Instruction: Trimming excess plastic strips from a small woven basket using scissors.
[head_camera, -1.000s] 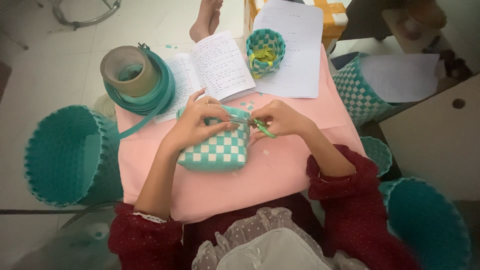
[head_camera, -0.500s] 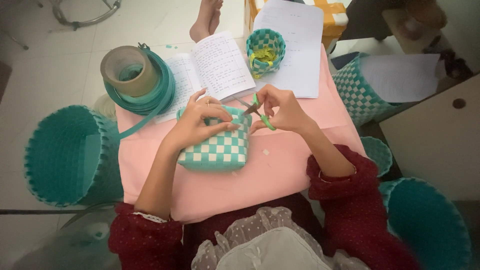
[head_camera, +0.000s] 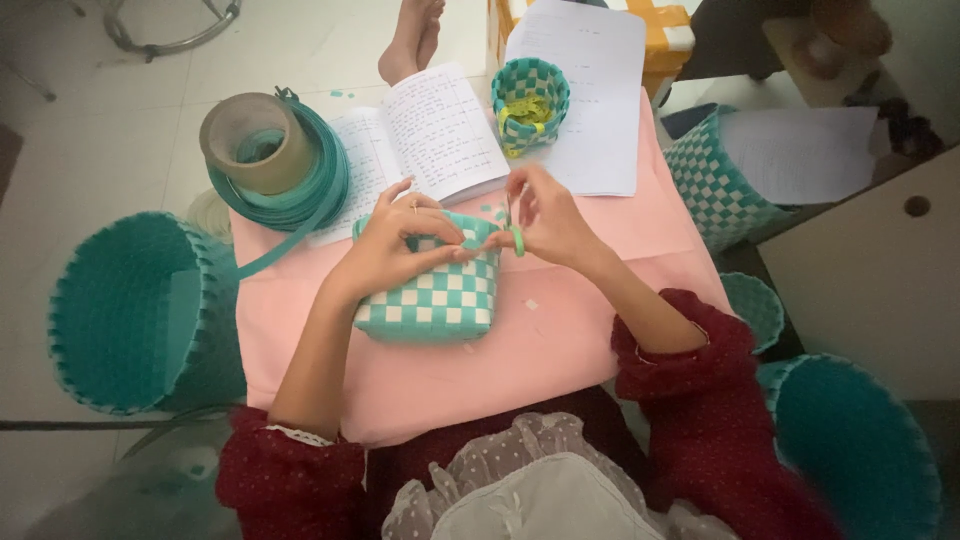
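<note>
teal-and-white woven basket (head_camera: 432, 295) sits gripped under my curled left hand (head_camera: 395, 250), while my right hand (head_camera: 548, 222) beside it pinches green-handled scissors (head_camera: 514, 235).

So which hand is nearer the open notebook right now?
Left. The left hand grips the checked basket right below the notebook, its fingers near the page edge. The right hand, holding green scissors, sits past the notebook's right corner.

Both hands (head_camera: 400, 245) on checkered basket (head_camera: 435, 300)
</note>
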